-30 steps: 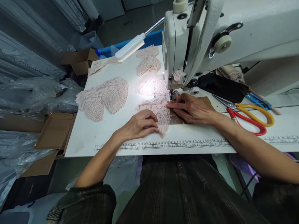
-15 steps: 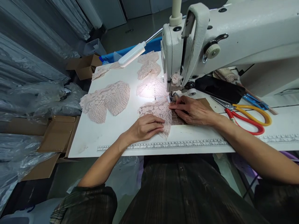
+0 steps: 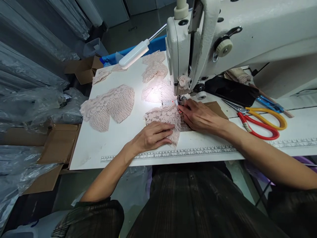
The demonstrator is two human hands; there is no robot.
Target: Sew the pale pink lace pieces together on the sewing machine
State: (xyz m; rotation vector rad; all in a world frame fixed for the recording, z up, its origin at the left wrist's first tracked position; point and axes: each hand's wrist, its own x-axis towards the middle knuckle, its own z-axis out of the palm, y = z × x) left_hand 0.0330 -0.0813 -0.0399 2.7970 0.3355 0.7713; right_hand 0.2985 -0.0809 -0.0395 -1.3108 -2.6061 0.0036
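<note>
My left hand [image 3: 156,135] lies flat on a pale pink lace piece [image 3: 162,115], fingers together and stretched to the right. Close by the presser foot [image 3: 178,100] of the sewing machine [image 3: 182,49], my right hand [image 3: 198,114] has its thumb and fingertips closed at the lace's right edge. Just what is between those fingertips is partly hidden. Under the right hand is a brown plate [image 3: 215,109] on the white table. A second lace piece [image 3: 158,91] lies behind the foot, brightly lit by the lamp [image 3: 135,54].
More lace pieces [image 3: 109,105] lie at the left and back of the white table [image 3: 91,148]. Scissors with red and yellow handles [image 3: 262,122], a black pouch [image 3: 230,92] and a blue cutter [image 3: 269,103] lie right. A printed ruler [image 3: 173,154] runs along the front edge. Cardboard boxes [image 3: 59,142] stand left.
The view has shifted slightly, so everything sits a little further left. My right fingertips have drawn in a little nearer the presser foot. My left hand stays on the lace.
</note>
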